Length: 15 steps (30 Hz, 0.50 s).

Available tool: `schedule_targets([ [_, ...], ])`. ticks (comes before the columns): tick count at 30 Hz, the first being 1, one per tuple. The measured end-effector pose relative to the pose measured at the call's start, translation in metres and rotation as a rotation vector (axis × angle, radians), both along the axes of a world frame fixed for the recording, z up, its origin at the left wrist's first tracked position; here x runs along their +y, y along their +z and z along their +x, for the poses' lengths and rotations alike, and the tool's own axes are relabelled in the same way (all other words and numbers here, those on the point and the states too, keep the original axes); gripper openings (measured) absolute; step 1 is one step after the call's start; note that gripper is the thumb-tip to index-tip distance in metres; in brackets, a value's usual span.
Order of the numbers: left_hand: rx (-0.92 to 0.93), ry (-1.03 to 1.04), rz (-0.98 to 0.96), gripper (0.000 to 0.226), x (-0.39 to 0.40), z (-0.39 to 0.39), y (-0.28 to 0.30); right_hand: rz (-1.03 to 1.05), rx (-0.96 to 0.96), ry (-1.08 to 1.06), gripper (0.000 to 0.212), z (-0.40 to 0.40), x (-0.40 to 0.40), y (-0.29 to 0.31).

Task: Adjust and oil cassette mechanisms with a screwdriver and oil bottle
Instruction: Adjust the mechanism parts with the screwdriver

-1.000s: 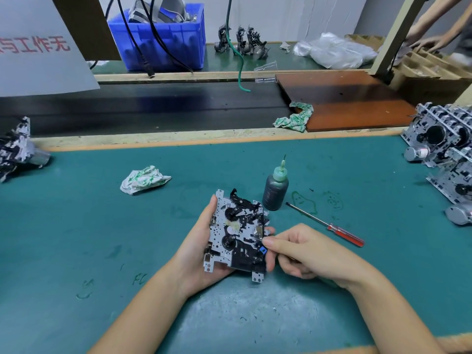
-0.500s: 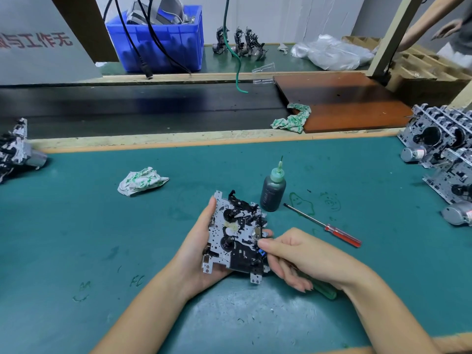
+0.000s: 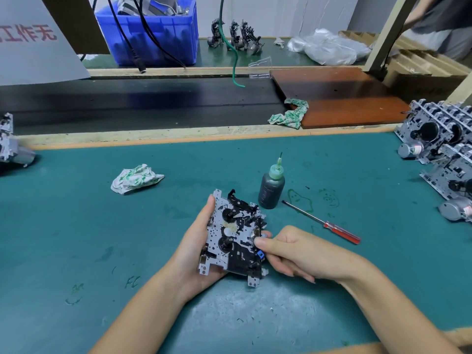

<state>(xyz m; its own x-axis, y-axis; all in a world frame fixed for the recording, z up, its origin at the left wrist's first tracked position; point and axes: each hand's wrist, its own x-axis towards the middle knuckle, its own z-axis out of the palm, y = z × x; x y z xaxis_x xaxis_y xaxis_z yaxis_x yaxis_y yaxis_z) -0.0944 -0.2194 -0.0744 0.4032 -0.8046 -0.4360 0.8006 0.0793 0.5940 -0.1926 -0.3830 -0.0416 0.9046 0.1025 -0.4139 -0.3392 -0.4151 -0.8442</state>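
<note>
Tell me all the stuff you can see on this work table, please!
cassette mechanism: one, silver and black, held up over the mat
oil bottle: one, dark grey with green nozzle, upright just behind the mechanism
screwdriver: one, red handle, lying right of the bottle
rags: two, white with green print, one on the mat at left, one by the brown board
more mechanisms: several, silver, stacked at the right edge
crate: one, blue, far left
brown board: one, beyond the mat
mat: one, teal, covers the table
left hand: grips the mechanism from the left edge
right hand: thumb and fingers pinch its right edge
</note>
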Motion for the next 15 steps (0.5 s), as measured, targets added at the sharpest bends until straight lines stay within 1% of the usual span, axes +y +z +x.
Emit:
schedule_targets([
  [7,0.021,-0.013,-0.024,0.069,0.0015,0.0009,-0.0009,-0.006,-0.035,0.005,0.063,-0.0027,0.0012,-0.0023],
  [10,0.049,-0.023,-0.045,0.075,0.0041,0.0018,-0.0001,0.027,-0.060,-0.039,0.062,-0.0077,0.0025,-0.0037],
  [13,0.087,-0.010,-0.095,0.079,0.0061,0.0019,0.0039,0.140,-0.073,-0.133,0.059,-0.0085,0.0004,-0.0014],
  [15,0.114,0.024,-0.180,0.083,0.0064,0.0000,0.0078,0.306,-0.080,-0.223,0.052,-0.0065,-0.0033,-0.0004],
])
